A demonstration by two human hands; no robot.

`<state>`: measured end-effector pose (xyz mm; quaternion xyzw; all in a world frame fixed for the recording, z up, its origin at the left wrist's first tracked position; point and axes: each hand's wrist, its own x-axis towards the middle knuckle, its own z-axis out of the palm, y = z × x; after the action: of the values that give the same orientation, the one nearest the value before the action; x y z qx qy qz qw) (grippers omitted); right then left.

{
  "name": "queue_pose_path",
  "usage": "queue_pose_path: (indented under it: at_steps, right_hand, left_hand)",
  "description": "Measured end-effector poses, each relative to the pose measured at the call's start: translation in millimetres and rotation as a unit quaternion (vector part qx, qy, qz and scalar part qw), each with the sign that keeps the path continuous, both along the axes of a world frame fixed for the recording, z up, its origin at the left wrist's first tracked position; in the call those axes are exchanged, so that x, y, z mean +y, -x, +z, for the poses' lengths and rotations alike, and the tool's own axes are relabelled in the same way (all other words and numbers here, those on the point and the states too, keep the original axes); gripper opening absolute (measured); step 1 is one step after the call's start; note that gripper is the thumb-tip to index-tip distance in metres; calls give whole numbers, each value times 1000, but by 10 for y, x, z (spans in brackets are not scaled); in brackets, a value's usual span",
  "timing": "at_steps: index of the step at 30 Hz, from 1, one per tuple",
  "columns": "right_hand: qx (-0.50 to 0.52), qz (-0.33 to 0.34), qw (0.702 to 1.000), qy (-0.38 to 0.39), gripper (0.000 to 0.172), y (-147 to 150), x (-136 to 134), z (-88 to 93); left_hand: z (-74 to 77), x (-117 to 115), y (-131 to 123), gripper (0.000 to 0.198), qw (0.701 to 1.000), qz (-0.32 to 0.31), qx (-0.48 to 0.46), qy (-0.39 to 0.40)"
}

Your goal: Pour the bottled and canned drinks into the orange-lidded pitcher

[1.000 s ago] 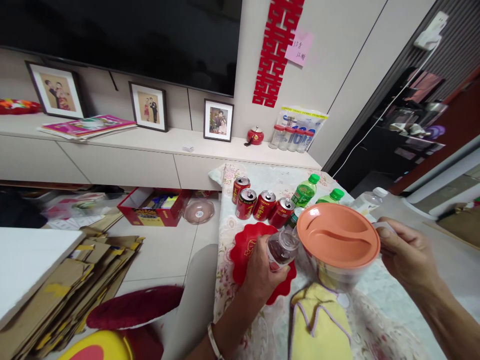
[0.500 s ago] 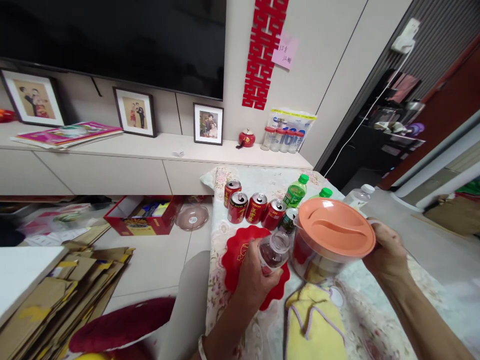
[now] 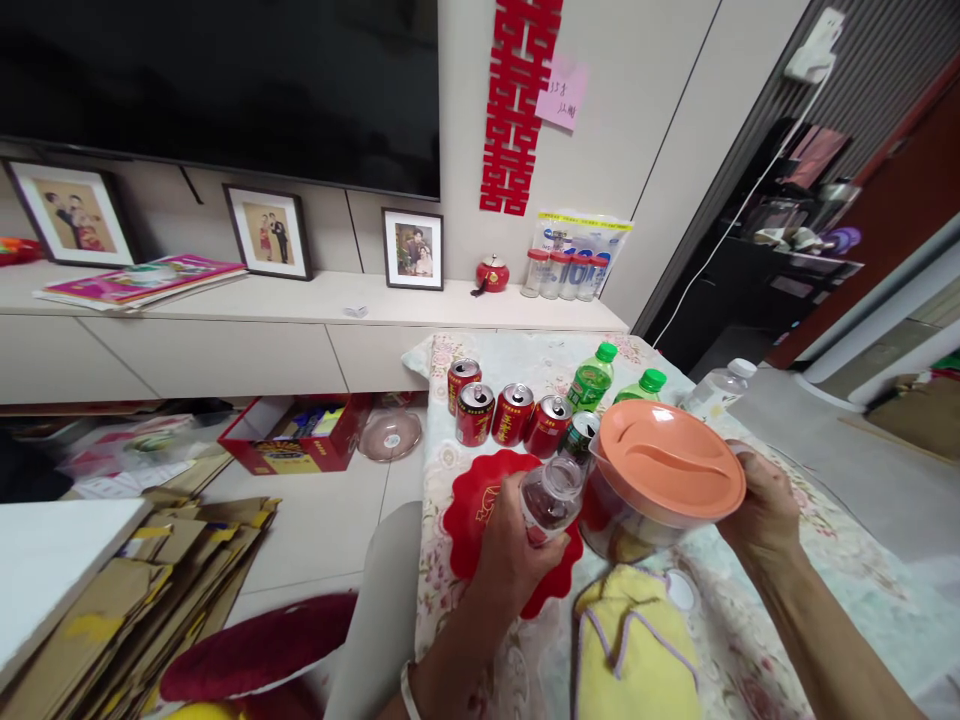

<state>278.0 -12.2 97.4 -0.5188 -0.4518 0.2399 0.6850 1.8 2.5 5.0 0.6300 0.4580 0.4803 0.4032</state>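
My left hand (image 3: pixel 510 550) is wrapped around a clear plastic bottle (image 3: pixel 553 492) without a cap, over a red scalloped mat (image 3: pixel 469 490). My right hand (image 3: pixel 765 505) grips the handle side of a clear pitcher (image 3: pixel 637 540) with an orange lid (image 3: pixel 667 455). The pitcher's spout side is close to the bottle's mouth; whether they touch I cannot tell. Behind the mat stand several red drink cans (image 3: pixel 514 415) and a dark green can (image 3: pixel 580 435). A yellow cloth (image 3: pixel 634 650) lies in front of the pitcher.
Two green-capped bottles (image 3: pixel 592 378) and a white-capped clear bottle (image 3: pixel 720 388) stand behind the pitcher on the flowered tablecloth (image 3: pixel 817 590). A cabinet ledge (image 3: pixel 330 295) runs along the wall with photo frames (image 3: pixel 413 250) and red-lidded jars (image 3: pixel 559 275). Flattened cardboard (image 3: pixel 187 570) lies at left.
The pitcher and my right hand have shifted slightly left. My left hand keeps its hold on the bottle, and the camera view has turned a little.
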Motion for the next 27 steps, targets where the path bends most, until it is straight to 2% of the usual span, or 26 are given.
queue_pose_path:
  at_steps: [7,11,18,27]
  right_hand:
    - [-10,22,999,23,53,69,-34,46]
    - [-8,11,1000,21,52,73,-33,3]
    - [0,-21,1000,-10,56,-94,0,-120]
    - [16,-23,1000,-2,56,-321,164,-138]
  left_hand:
    - [-55,16,-74,68,1000,-2,6,14]
    - [-66,15,-68,69,1000,-18,2,21]
    - [-53,24,-45,67,1000,-12,-20,13]
    - [-21,21,-25,62,1000,-12,-10,9]
